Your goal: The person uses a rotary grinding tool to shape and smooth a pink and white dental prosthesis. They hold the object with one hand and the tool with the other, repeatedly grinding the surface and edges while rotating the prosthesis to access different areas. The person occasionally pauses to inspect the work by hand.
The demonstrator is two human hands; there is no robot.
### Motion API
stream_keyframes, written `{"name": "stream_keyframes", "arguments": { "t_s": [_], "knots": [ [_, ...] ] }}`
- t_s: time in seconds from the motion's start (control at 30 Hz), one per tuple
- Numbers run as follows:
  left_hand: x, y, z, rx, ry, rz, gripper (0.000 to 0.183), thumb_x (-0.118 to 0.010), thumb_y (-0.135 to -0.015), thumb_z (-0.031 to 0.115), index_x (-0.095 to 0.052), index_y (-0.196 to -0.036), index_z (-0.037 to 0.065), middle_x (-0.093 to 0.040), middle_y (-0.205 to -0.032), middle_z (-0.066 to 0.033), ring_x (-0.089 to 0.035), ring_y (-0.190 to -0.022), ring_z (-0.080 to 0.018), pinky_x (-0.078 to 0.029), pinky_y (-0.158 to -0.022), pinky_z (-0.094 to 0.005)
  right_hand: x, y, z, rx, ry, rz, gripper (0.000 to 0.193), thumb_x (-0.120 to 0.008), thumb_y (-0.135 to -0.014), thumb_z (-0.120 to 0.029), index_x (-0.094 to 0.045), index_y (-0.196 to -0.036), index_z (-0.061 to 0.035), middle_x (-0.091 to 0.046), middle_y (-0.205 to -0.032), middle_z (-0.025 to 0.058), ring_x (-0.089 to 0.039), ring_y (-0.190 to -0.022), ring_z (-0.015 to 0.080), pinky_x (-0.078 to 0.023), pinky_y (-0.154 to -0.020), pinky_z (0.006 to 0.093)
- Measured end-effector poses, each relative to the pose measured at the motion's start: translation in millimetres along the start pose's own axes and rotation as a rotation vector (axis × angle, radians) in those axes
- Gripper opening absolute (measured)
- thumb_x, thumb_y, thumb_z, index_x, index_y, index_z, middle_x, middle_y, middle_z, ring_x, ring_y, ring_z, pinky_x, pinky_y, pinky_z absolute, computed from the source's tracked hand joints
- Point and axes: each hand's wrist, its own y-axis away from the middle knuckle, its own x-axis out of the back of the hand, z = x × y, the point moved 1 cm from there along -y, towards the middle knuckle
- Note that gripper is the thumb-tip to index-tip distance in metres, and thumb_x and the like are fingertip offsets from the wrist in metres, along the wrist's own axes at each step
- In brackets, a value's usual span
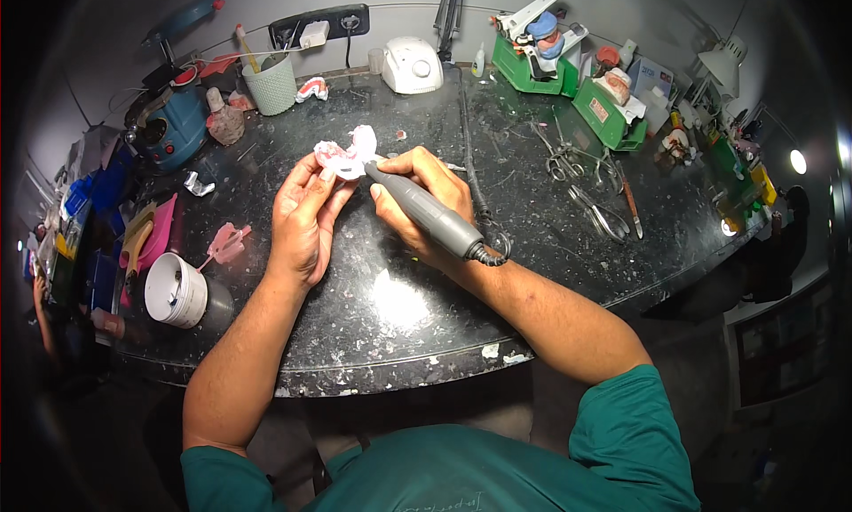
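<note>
Over the middle of the dark worktop, my left hand [306, 217] pinches a curved pink-and-white dental plate [337, 164], bright in the light, between thumb and fingers. My right hand [435, 188] is wrapped round a thick grey rotary handpiece [430, 217], its coiled cable leaving the rear end. The handpiece's nose is at the right side of the dental plate; glare hides whether its tip touches. Between my forearms lies bare, scratched worktop [382, 352] with white specks.
A white bucket [169, 295] and a pink tray-like piece [231, 243] stand left. Behind are a blue machine [169, 126], a brush cup [271, 86], a denture model [312, 89] and a white control box [412, 66]. Right lie scissors [561, 164], pliers [593, 212] and green boxes [608, 117].
</note>
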Motion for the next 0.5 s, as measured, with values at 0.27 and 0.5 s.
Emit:
{"name": "stream_keyframes", "arguments": {
  "t_s": [0.27, 0.5],
  "knots": [
    [0.6, 0.8, -0.9, 0.003, -0.005, 0.008, 0.033, -0.053, -0.104, 0.010, -0.049, -0.133, -0.004, -0.061, -0.125, -0.0133, -0.061, -0.118, -0.0200, -0.049, -0.107, -0.0352, -0.3, 1.1, -0.5, -0.034, -0.025, -0.002, 0.024, -0.073, -0.082, -0.008, -0.060, -0.100, -0.0002, -0.062, -0.090, 0.0149, -0.066, -0.078, 0.0283, -0.054, -0.071, 0.0361],
    [0.9, 0.8, -0.8, 0.005, -0.003, 0.011, 0.034, -0.053, -0.104, 0.010, -0.049, -0.134, -0.004, -0.060, -0.126, -0.0138, -0.060, -0.120, -0.0207, -0.049, -0.108, -0.0357, 0.6, 1.6, -0.9, -0.032, -0.006, -0.006, 0.024, -0.073, -0.082, -0.009, -0.060, -0.100, -0.0001, -0.062, -0.090, 0.0151, -0.066, -0.079, 0.0292, -0.054, -0.072, 0.0364]
  ]
}}
